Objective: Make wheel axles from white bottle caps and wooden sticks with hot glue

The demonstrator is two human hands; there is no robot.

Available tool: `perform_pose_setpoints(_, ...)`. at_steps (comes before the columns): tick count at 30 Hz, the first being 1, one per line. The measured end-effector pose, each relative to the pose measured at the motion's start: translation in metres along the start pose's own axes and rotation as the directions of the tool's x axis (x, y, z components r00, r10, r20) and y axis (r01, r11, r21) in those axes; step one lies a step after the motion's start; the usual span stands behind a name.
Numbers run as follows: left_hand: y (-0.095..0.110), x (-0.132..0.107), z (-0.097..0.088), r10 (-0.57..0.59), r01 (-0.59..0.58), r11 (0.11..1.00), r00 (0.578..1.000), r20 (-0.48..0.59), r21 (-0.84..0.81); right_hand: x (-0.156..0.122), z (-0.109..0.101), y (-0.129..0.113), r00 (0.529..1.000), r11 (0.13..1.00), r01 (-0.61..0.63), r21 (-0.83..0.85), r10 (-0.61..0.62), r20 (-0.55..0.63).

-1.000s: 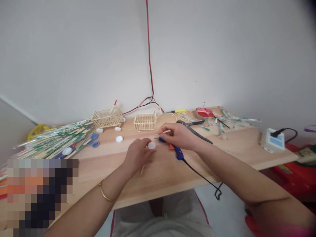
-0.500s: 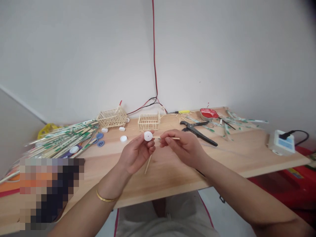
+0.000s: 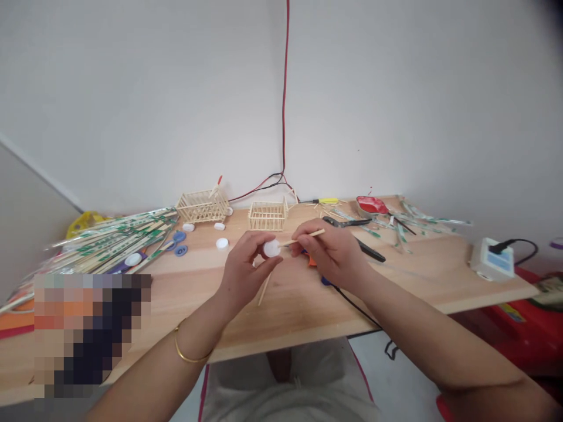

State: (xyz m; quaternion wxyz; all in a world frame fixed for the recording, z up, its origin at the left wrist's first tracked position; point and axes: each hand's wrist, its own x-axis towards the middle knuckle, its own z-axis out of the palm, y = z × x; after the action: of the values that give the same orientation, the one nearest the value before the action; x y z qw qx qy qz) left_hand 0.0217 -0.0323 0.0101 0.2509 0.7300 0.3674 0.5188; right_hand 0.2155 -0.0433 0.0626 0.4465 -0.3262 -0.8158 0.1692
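My left hand [image 3: 246, 266] pinches a white bottle cap [image 3: 271, 248] between thumb and fingers, above the table. My right hand [image 3: 328, 249] grips a thin wooden stick [image 3: 316, 233], its left end close to the cap; I cannot tell whether they touch. Below the right hand an orange and blue tool [image 3: 312, 260] with a black cord [image 3: 358, 305] shows in part; the hand hides most of it. Another wooden stick [image 3: 263, 291] lies on the table under the left hand. A small basket-like frame of sticks [image 3: 267, 217] stands just behind the hands.
A larger stick cart [image 3: 202, 206] with white caps sits at the back left. Wrapped chopsticks [image 3: 118, 246] and blue caps [image 3: 180, 251] lie left. Black cutters [image 3: 372, 251], a red-stained dish [image 3: 372, 205] and wrapper scraps [image 3: 400, 240] lie right, with a white power box [image 3: 492, 258] beyond.
My left hand has turned over, back facing up, with the cap tilted and shifted slightly right. The stick in my right hand now slants upward to the right. The orange and blue tool has come into view.
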Motion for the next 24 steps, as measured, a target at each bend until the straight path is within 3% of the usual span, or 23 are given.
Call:
perform_pose_setpoints(6,0.0,-0.002,0.002,-0.004,0.005,1.0,1.0,0.021,-0.027,0.003,0.007,0.003,0.994,0.997,0.002,-0.077,0.006,0.107)
perform_pose_setpoints(16,0.012,0.002,0.0,-0.175,0.17,0.97,0.985,-0.01,-0.176,0.013,0.015,0.01,0.975,0.992,-0.03,-0.119,0.055,0.214)
perform_pose_setpoints(24,0.0,0.003,0.0,-0.199,0.202,0.978,0.979,0.045,-0.05,0.022,0.026,0.019,0.945,0.975,0.002,-0.223,0.071,0.319)
